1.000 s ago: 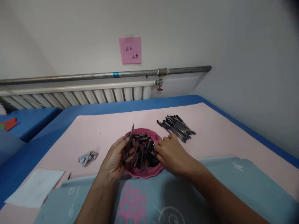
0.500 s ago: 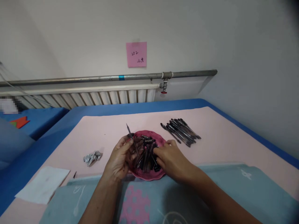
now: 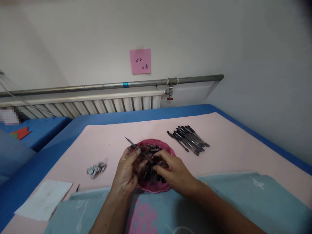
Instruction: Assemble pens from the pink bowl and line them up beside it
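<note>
Between the thumb and fingers of my left hand (image 3: 129, 165) is a slim uncapped pen (image 3: 132, 143), tilted with its tip pointing up and left. My right hand (image 3: 172, 170) has thumb and fingers pinched together at the pen's lower end; whatever is in that pinch is too small and dark to make out. Both hands are over a dark pink basket (image 3: 168, 152), which holds several black pen parts (image 3: 154, 150), partly hidden by my fingers. Dark stains mark the fingers of my left hand. Right of the basket lies a row of capped black pens (image 3: 187, 138).
On the pink table cover (image 3: 117, 130) lie crumpled paper (image 3: 96, 169), a white sheet (image 3: 45, 199) and a small dark pen piece (image 3: 77, 188). A blue-green cloth (image 3: 234, 195) spans the near edge. Behind the table are a radiator (image 3: 117, 104) and a metal pipe (image 3: 97, 86).
My right hand has come up from the basket's contents to the lower end of the pen. The pen leans further left, still in my left hand.
</note>
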`<state>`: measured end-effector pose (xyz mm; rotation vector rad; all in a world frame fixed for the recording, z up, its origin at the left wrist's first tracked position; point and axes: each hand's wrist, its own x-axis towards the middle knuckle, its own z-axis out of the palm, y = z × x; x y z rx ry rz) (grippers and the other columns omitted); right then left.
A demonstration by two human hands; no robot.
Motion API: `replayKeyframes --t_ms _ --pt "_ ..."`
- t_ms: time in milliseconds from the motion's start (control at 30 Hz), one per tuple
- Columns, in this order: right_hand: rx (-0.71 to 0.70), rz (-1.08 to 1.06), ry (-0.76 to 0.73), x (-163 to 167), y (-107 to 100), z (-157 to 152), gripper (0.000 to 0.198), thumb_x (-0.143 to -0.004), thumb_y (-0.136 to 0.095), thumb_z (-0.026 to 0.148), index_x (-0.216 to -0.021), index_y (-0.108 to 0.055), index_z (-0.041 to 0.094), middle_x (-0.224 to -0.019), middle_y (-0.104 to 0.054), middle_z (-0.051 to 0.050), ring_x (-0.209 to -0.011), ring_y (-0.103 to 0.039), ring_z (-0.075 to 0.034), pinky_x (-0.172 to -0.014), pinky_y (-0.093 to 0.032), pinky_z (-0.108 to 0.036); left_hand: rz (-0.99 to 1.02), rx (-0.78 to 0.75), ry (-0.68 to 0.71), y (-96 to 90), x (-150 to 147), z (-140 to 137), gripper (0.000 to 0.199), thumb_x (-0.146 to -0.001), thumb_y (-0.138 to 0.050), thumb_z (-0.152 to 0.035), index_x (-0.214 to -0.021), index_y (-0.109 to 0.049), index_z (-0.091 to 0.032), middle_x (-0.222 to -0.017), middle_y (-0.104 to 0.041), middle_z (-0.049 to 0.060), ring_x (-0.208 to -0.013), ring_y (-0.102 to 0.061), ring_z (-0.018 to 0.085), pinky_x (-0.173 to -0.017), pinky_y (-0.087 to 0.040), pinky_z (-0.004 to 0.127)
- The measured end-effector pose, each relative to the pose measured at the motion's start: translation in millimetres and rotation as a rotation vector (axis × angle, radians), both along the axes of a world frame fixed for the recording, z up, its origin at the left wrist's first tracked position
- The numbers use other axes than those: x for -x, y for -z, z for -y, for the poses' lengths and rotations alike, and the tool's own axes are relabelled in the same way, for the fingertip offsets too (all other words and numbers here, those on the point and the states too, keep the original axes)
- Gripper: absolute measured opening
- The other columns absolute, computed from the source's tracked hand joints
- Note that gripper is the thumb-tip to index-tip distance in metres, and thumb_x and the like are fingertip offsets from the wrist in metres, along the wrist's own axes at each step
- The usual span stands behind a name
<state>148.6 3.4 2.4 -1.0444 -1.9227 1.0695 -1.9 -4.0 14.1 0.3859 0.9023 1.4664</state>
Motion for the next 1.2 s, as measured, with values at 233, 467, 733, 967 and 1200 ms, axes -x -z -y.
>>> replayKeyframes --t_ms 233,467,733,967,1200 --pt "-0.052 0.014 0.025 -1.0 -0.3 -0.4 0.017 -0.076 -0.051 0.010 -0.088 -0.055 0.022 -0.083 -0.063 0.001 -0.076 -0.059 -0.014 -0.068 -0.047 -0.029 -0.018 -0.005 -0.016 2.2 -4.4 0.9 0.016 -0.069 -0.065 -0.008 -0.079 -0.054 -0.017 -0.077 -0.069 0.001 -0.070 -0.066 0.013 -0.064 -0.055 0.025" --pt "-0.270 0.118 0.057 -3.1 7.5 -1.4 0.010 -0.080 -0.049 0.014 -0.084 -0.055 0.021 -0.082 -0.061 -0.001 -0.078 -0.057 -0.016 -0.070 -0.044 -0.030 -0.041 -0.011 -0.020 4.7 -5.3 0.8 0.021 -0.066 -0.069 -0.010 -0.079 -0.054 -0.018 -0.074 -0.067 0.000 -0.068 -0.065 0.012 -0.064 -0.054 0.024" --pt "-0.094 0.027 0.074 -0.9 5.2 -0.8 0.014 -0.081 -0.048 0.020 -0.095 -0.050 0.023 -0.075 -0.060 0.001 -0.066 -0.058 -0.014 -0.059 -0.045 -0.028 -0.077 0.002 -0.028 3.3 -2.8 1.6 0.021 -0.064 -0.069 -0.009 -0.077 -0.055 -0.017 -0.069 -0.067 -0.001 -0.064 -0.064 0.011 -0.066 -0.054 0.024" --pt "-0.279 0.124 0.070 -3.6 3.8 -0.7 0.018 -0.081 -0.046 0.013 -0.095 -0.053 0.023 -0.085 -0.063 -0.001 -0.079 -0.059 -0.016 -0.071 -0.045 -0.031 -0.081 -0.004 -0.023 5.0 -4.0 1.7 0.024 -0.062 -0.073 -0.013 -0.077 -0.054 -0.017 -0.069 -0.066 -0.002 -0.065 -0.064 0.012 -0.067 -0.054 0.025" --pt "-0.359 0.182 0.045 -3.4 8.5 -2.1 0.023 -0.079 -0.049 0.013 -0.101 -0.052 0.021 -0.097 -0.062 -0.004 -0.091 -0.057 -0.019 -0.080 -0.045 -0.034 -0.087 -0.004 -0.006 4.9 -3.8 3.1 0.027 -0.060 -0.074 -0.015 -0.077 -0.054 -0.017 -0.069 -0.065 -0.002 -0.063 -0.064 0.012 -0.064 -0.053 0.023"
